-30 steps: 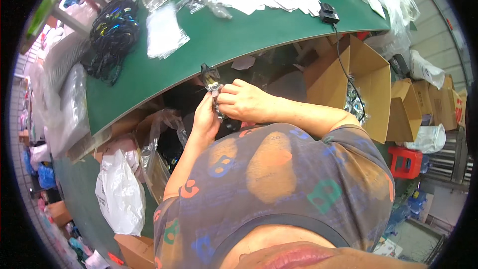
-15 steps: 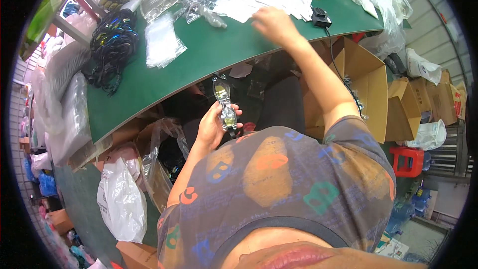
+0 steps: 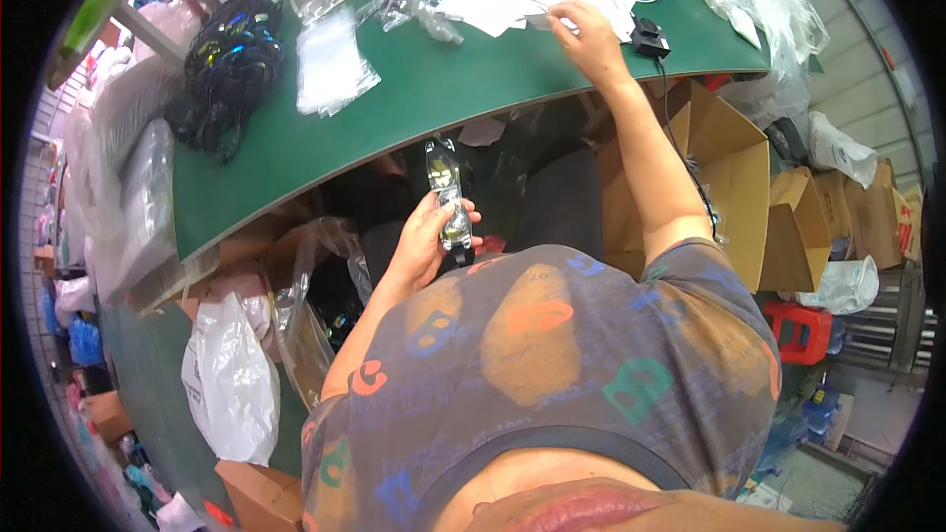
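My left hand [image 3: 426, 236] is closed around a pair of swimming goggles [image 3: 445, 177] with mirrored, yellowish lenses and a dark strap. It holds them upright, just off the near edge of the green table. My right hand [image 3: 589, 42] reaches over the tabletop to a spread pile of white paper slips [image 3: 483, 10]. Its thumb and fingers pinch at the edge of a slip; the fingertips partly cover what they grip.
Clear plastic bags [image 3: 330, 64] lie stacked on the green table [image 3: 414, 89], beside a heap of dark goggles [image 3: 232, 54]. A black device with a cable [image 3: 650, 39] sits right of the slips. Cardboard boxes [image 3: 734, 177] and a red stool [image 3: 800, 333] stand at the right.
My right hand has shifted right over the white slips, and its fingers have come together at one. My left hand keeps hold of the goggles, nearly in place.
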`<state>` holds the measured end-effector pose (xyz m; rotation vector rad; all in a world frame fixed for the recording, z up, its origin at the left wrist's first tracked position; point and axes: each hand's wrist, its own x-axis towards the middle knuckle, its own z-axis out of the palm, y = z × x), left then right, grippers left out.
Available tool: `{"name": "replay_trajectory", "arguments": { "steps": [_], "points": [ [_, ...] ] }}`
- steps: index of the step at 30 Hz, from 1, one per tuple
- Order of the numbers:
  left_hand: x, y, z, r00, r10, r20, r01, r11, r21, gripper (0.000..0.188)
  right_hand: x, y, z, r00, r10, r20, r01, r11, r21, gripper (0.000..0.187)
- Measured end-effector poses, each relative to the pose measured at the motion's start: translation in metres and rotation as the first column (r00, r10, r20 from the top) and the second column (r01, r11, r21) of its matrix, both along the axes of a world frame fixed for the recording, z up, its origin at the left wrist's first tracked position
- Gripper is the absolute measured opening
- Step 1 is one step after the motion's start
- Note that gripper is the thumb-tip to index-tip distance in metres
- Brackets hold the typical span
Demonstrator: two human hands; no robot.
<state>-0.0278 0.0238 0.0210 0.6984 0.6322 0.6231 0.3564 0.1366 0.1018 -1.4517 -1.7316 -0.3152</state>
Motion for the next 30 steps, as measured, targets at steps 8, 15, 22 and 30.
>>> {"name": "replay_trajectory", "arguments": {
  "steps": [8, 15, 22, 30],
  "points": [
    [0.005, 0.003, 0.008, 1.000, 0.004, -0.012, -0.005, 0.998, -0.069, 0.038, -0.100, -0.089, 0.060, 0.349, 0.273, -0.896, -0.818, 0.555, -0.150, 0.019],
    [0.001, 0.002, 0.018, 0.994, 0.014, 0.105, -0.002, 0.993, -0.115, 0.041, -0.136, -0.075, 0.024, 0.463, 0.192, -0.865, -0.881, 0.203, -0.427, 0.017],
    [0.000, -0.001, 0.011, 0.999, 0.031, 0.030, -0.028, 0.994, -0.108, 0.039, -0.130, -0.051, 0.007, 0.556, 0.271, -0.786, -0.826, 0.292, -0.483, 0.023],
    [0.001, 0.002, 0.007, 1.000, 0.006, 0.009, -0.005, 0.993, -0.114, 0.034, -0.127, -0.056, 0.036, 0.779, 0.444, -0.443, -0.554, 0.818, -0.154, 0.017]
  ]
}}
